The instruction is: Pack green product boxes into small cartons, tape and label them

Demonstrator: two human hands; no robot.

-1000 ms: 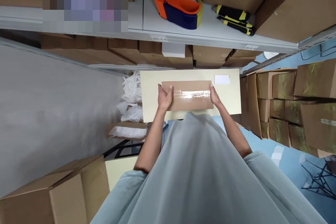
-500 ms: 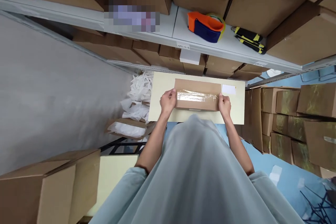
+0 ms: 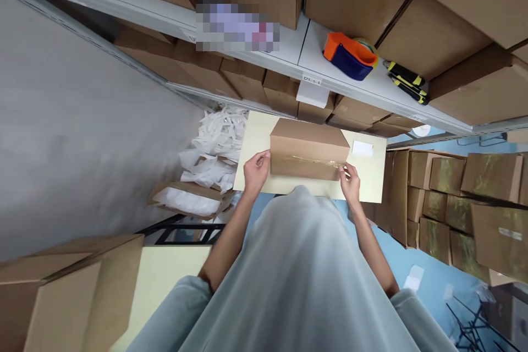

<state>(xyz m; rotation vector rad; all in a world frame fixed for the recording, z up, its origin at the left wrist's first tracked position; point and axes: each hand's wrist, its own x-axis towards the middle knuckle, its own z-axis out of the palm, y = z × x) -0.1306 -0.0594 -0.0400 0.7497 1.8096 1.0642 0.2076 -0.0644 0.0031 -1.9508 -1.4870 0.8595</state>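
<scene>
A long brown cardboard box [image 3: 309, 143] rests on the cream tabletop [image 3: 256, 137], a plain face upward and a face with a shiny strip of clear tape turned towards me. My left hand [image 3: 256, 171] is closed at the box's left end, thumb and fingertips against its edge. At the opposite end, my right hand [image 3: 350, 181] has its bent fingers on the near right corner, by the end of the tape. A small white paper [image 3: 363, 148] lies on the table just right of the box.
A shelf [image 3: 284, 60] ahead holds large cartons, an orange and blue tape dispenser [image 3: 350, 56] and black-and-yellow cutters [image 3: 407, 82]. White paper scraps [image 3: 220, 135] are heaped at left. Stacked taped cartons [image 3: 445, 198] stand right; an open carton [image 3: 74, 291] is at lower left.
The box has been tipped towards me, so its taped face has swung from the top to the near side. Both hands have moved slightly lower with it, and my view has shifted.
</scene>
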